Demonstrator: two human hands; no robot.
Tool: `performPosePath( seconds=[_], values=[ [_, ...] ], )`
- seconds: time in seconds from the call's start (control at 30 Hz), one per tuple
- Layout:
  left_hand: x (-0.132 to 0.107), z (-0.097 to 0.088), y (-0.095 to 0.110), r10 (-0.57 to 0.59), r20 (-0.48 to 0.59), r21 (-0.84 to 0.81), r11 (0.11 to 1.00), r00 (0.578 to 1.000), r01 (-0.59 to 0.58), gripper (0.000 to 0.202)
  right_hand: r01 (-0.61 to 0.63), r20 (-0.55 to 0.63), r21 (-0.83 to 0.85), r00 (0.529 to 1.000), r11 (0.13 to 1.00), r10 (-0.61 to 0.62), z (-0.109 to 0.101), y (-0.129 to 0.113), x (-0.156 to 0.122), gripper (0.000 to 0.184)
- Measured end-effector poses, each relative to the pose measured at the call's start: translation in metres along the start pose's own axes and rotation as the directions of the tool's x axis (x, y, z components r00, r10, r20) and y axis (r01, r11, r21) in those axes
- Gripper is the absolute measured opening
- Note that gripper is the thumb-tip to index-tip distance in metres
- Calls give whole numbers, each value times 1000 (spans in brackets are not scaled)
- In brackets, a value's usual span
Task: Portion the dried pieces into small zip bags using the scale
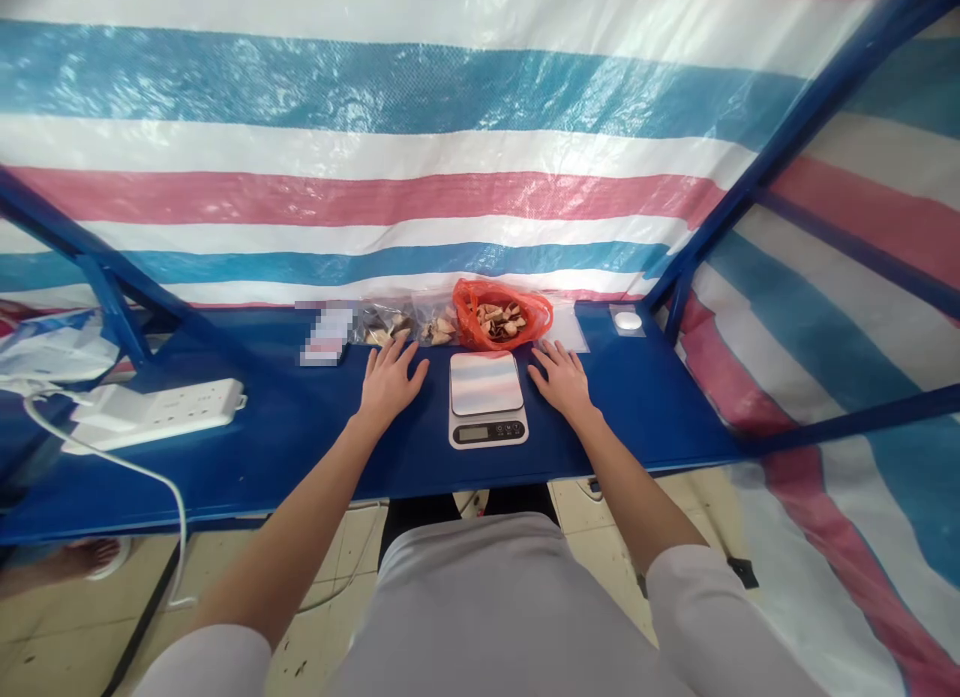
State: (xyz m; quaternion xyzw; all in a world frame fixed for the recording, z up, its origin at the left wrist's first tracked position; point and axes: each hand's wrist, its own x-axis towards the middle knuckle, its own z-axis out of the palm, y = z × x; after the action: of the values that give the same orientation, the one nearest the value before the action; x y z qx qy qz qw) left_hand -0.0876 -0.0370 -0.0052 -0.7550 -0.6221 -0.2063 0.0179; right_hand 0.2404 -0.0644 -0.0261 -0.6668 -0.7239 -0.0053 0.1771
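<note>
A digital kitchen scale [487,399] with a shiny square plate lies on the blue table between my hands, nothing on its plate. To its left my left hand [390,380] rests palm down with fingers spread. My right hand [562,380] lies flat on the other side, fingers apart. Behind the scale, an open red plastic bag [466,327] holds dried brown-and-cream slices [504,320]. Beyond my left fingertips are a clear bag [385,322] of similar pieces and a second clear bag [437,322]. A flat clear bag [568,329] lies beyond my right fingers.
A white power strip [187,405] with a cable is at the left. A blurred-out item [326,332] lies at the back left, a round white object [628,322] at the back right. Blue metal bars [757,187] and striped sheeting [360,197] border the table. Another person's foot [90,555] shows lower left.
</note>
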Motion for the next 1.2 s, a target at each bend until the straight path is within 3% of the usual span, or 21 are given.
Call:
performPosePath(
  seconds=[0.1, 0.37, 0.57, 0.8, 1.2],
  values=[
    [17, -7, -5, 22, -54, -1, 1000, 998, -22, 51, -10, -23, 11, 1000, 1000, 10, -3, 1, 9, 41],
    [49, -14, -25, 41, -94, -1, 999, 995, -41, 46, -54, 62, 36, 997, 998, 52, 4, 7, 33, 42],
    [62, -6, -47, 74, -3, 76, 994, 997, -73, 49, -61, 37, 43, 998, 997, 59, 19, 11, 32, 43],
    [69, 5, -62, 140, 64, 116, 982, 988, -147, 51, -59, 55, 26, 997, 998, 58, 19, 10, 31, 45],
    [87, -2, -78, 237, 272, 121, 953, 933, -277, 63, -69, 56, 39, 996, 997, 67, 17, 10, 32, 45]
  ],
)
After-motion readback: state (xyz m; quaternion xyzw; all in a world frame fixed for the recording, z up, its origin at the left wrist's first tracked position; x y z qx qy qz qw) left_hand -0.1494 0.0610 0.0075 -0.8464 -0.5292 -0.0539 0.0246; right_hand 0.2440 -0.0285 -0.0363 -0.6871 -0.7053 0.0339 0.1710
